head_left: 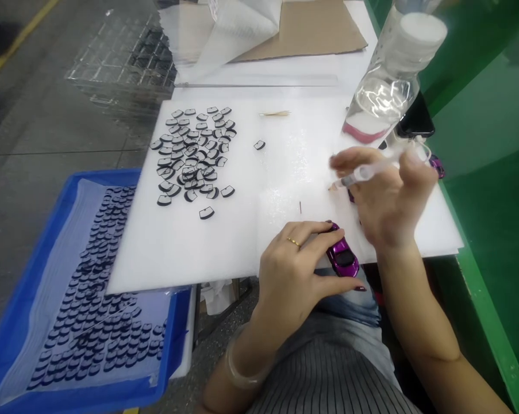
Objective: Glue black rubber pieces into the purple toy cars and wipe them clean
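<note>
Glossy purple toy car (344,257).

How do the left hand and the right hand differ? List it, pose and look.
The left hand is sharp, back showing, fingers around the purple toy car; the right hand is motion-blurred, holding a slim, clear applicator.
The left hand wears a gold-coloured ring; none shows on the right hand.
The left wrist has a bangle; the right wrist looks bare.
Both hands are ungloved.

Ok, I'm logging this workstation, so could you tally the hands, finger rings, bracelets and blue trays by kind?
Bare left hand and bare right hand: 2
Gold metal ring: 1
Clear round bracelet: 1
Blue plastic tray: 1
Total: 5
</note>
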`<state>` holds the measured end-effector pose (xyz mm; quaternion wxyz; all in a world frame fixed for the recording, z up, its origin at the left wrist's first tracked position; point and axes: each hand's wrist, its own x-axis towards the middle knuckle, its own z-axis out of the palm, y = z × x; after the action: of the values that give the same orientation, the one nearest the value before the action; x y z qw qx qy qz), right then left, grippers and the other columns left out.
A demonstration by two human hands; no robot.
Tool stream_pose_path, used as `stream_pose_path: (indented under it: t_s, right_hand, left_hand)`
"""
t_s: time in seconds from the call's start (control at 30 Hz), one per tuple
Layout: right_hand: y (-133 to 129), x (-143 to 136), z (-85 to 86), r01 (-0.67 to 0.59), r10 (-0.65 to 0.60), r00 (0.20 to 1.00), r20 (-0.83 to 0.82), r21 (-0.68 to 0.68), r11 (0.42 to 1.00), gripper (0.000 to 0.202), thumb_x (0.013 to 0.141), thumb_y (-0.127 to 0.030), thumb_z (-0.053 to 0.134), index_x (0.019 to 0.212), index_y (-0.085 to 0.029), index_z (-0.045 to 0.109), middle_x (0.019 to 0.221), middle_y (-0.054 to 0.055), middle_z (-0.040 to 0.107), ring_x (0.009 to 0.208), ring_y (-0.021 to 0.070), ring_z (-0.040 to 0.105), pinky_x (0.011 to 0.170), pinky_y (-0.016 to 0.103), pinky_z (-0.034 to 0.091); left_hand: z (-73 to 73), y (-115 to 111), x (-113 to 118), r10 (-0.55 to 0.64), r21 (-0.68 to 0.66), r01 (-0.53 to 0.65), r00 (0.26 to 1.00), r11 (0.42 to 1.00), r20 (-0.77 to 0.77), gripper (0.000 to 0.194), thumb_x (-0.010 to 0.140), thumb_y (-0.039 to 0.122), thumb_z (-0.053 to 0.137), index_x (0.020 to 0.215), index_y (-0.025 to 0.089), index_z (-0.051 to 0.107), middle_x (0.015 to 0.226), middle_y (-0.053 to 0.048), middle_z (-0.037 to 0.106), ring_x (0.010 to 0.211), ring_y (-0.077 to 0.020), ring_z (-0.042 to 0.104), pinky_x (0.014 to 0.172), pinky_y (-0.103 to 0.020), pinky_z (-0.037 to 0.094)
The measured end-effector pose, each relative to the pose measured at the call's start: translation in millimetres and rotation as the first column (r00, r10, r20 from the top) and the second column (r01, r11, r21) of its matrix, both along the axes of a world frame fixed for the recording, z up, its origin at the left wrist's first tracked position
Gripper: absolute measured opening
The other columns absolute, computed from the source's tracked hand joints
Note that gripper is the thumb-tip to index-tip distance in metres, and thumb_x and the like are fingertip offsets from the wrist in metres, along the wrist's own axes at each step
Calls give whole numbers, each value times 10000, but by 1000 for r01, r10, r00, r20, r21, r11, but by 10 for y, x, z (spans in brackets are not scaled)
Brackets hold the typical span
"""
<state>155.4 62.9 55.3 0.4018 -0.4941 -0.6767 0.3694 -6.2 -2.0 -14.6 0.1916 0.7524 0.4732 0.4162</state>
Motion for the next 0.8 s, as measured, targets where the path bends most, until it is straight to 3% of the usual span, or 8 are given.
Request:
stream_pose_path:
  t_s: [0.1, 0.2, 0.33, 0.47, 0.57, 0.67, 0.8]
  right_hand:
    - [-63, -17, -63, -5, 0, 999, 45, 98, 995, 264, 903, -542, 643, 828, -289, 642, 756, 25, 608, 813, 230, 656, 637, 362, 574]
    - [-237, -82, -119, -5, -11, 996, 83, 189, 982, 200, 904, -493, 679, 909, -294, 695, 785, 23, 664, 793, 222, 681, 605, 343, 574]
    - [-358, -171, -69, 20, -65, 989, 135, 310, 950, 91, 901, -363, 721, 962, -296, 730, 825, 11, 716, 752, 199, 697, 583, 320, 568]
    - [-542, -57, 5, 67, -158, 971, 181, 429, 901, 154, 881, -143, 719, 964, -269, 745, 853, -7, 754, 702, 156, 695, 553, 284, 531]
    - [-749, 107, -101, 87, -172, 963, 209, 363, 928, 241, 845, -67, 727, 1008, -242, 762, 791, -8, 743, 590, 132, 645, 462, 281, 461]
    - [-861, 170, -284, 100, -149, 980, 131, 323, 941, 337, 820, -37, 743, 1076, -256, 769, 771, -17, 740, 489, 112, 580, 440, 290, 472]
    - [-754, 95, -350, 191, -165, 981, -101, 379, 905, 348, 895, -75, 667, 1143, -305, 750, 938, 17, 779, 752, 217, 734, 579, 368, 589]
  left_hand:
    - [-6, -5, 2, -12, 16, 13, 1000, 1000, -25, 524, 776, 590, 780, 1107, 186, 726, 1084, -88, 764, 999, -262, 706, 836, -417, 619]
    - [-20, -7, 7, 5, 43, -3, 999, 999, -48, 483, 828, 575, 748, 1079, 163, 721, 1038, -93, 761, 936, -257, 704, 764, -392, 604]
    - [-47, -12, 11, 73, 86, -67, 995, 994, -68, 587, 821, 679, 691, 1000, 120, 705, 854, -91, 730, 810, -258, 694, 649, -372, 577]
    - [-22, -13, 1, 23, 34, -22, 999, 999, -26, 458, 846, 565, 744, 1050, 158, 694, 972, -76, 770, 909, -238, 713, 756, -352, 593]
    - [0, -5, -10, -11, 18, 11, 1000, 1000, 0, 453, 830, 512, 785, 1097, 157, 696, 1067, -83, 784, 979, -240, 720, 806, -359, 600]
    - [-3, 0, -13, -3, 20, 3, 1000, 1000, 10, 457, 824, 496, 795, 1096, 139, 709, 1077, -92, 786, 991, -247, 722, 817, -372, 605]
    - [-25, -9, -11, -5, 14, 5, 1000, 1000, 4, 487, 799, 502, 815, 1104, 136, 713, 1063, -89, 787, 996, -251, 724, 830, -379, 611]
